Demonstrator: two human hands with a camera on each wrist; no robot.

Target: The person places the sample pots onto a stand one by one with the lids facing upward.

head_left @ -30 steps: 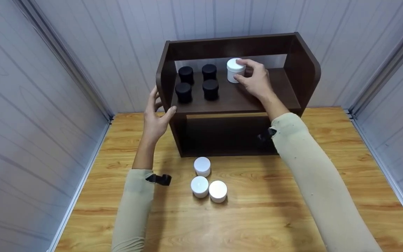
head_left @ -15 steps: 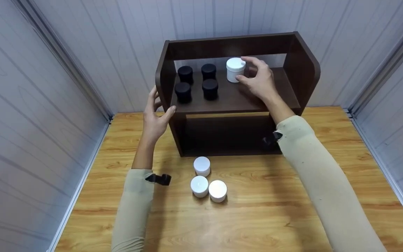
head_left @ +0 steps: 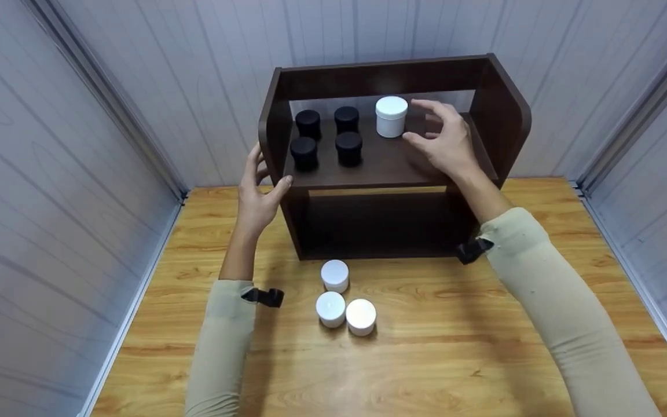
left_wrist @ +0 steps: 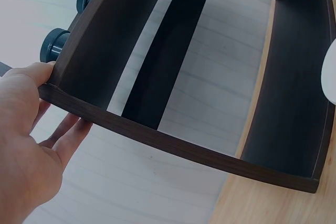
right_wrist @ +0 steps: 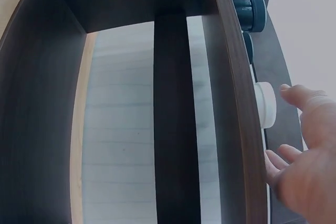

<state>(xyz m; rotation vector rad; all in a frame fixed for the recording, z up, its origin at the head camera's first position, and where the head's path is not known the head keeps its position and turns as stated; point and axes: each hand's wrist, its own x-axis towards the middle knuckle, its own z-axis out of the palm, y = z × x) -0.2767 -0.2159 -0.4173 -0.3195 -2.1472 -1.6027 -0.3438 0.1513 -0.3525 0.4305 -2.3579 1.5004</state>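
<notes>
A dark brown two-tier shelf (head_left: 385,184) stands against the back wall. My left hand (head_left: 257,200) grips its left side panel, thumb at the front edge and fingers along the outer face. On the upper tier stands a white lidded jar (head_left: 391,119), upright. Just right of it is my right hand (head_left: 448,142), fingers spread and holding nothing; the right wrist view also shows a gap between the thumb and the white jar (right_wrist: 266,104). Left of this jar, several black jars (head_left: 348,149) stand in two rows on the same tier.
Three white jars (head_left: 332,308) stand close together on the wood-grain tabletop (head_left: 426,359), in front of the shelf. Pale panelled walls (head_left: 79,231) enclose the left, back and right sides. The shelf's tall right side panel (head_left: 507,116) rises beyond my right hand.
My right hand has let go of the white jar and drawn back to the right. The jar stays on the upper tier. The left hand has kept its place on the side panel.
</notes>
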